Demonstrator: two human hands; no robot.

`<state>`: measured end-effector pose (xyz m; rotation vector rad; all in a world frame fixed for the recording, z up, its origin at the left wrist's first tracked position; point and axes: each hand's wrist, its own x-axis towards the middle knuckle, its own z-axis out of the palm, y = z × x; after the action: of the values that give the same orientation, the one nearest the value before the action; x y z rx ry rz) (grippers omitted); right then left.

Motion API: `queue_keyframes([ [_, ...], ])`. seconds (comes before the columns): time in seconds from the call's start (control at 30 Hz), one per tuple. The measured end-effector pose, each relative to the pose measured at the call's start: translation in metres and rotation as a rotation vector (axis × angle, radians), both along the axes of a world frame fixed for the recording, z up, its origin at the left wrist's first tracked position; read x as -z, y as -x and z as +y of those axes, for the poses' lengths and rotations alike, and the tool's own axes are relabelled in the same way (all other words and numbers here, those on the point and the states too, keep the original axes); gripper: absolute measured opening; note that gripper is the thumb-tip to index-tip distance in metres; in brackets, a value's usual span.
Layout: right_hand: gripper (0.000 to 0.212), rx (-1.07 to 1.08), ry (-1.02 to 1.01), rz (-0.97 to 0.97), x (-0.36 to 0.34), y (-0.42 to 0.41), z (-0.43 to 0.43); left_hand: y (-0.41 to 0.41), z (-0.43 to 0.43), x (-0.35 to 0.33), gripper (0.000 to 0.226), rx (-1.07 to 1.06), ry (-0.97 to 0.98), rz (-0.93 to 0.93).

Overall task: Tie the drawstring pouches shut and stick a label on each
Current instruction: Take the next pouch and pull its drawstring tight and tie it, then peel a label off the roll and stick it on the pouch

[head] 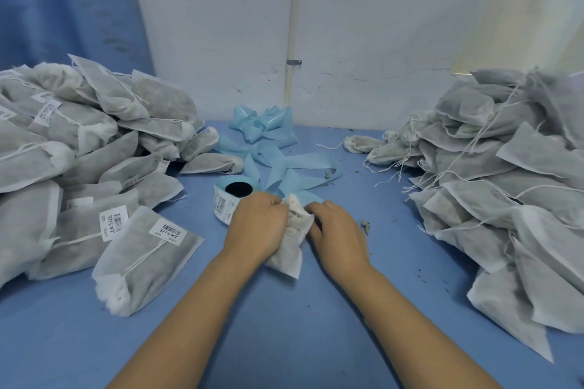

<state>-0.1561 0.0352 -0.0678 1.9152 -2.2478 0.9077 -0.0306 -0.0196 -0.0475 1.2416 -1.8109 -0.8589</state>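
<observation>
Working at the centre of the table (284, 325), you have one pouch (289, 249) between your hands, just in front of the label roll (235, 196). Your left hand (257, 227) is curled closed over the pouch's upper left side, and your right hand (339, 237) is closed on its gathered mouth from the other side. The fingertips are tucked under, so you cannot tell whether they pinch the string or only the cloth.

The pouch looks like thin non-woven fabric with loose dry filling: light, soft, and likely to slump wherever you press it. It won't hold a shape, so take it by the bunched neck, where the cloth is doubled and the cord runs. The body will just squash. The cord is probably fine and may slip, so pinch it close to the neck before pulling the knot tight. Pull gently, because fabric this thin may tear at the channel.

For the label, flatten the body on the table first. A sticker will probably wrinkle on a lumpy surface.

Labelled pouches (79, 167) are heaped on your left. Untied pouches (505, 183), with strings trailing, are heaped on your right. Blue backing strip (278, 161) lies behind the roll.
</observation>
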Motion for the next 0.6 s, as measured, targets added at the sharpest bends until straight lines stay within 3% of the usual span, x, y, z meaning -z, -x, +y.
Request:
queue_keyframes([
  [0.2, 0.011, 0.157, 0.107, -0.049, -0.003, 0.003, 0.002, -0.008, -0.001, 0.008, 0.029, -0.059, 0.197, -0.238],
  [0.33, 0.015, 0.230, 0.084, -0.083, -0.001, 0.008, 0.001, -0.012, -0.002, 0.013, 0.029, -0.028, 0.235, -0.218],
  [0.53, 0.057, 0.136, 0.080, -0.360, 0.003, 0.012, -0.002, -0.013, 0.004, 0.016, 0.018, 0.134, 0.212, -0.102],
  [0.6, 0.070, 0.086, 0.111, -0.441, 0.002, 0.011, -0.002, -0.010, 0.010, 0.015, 0.029, 0.206, 0.162, -0.029],
])
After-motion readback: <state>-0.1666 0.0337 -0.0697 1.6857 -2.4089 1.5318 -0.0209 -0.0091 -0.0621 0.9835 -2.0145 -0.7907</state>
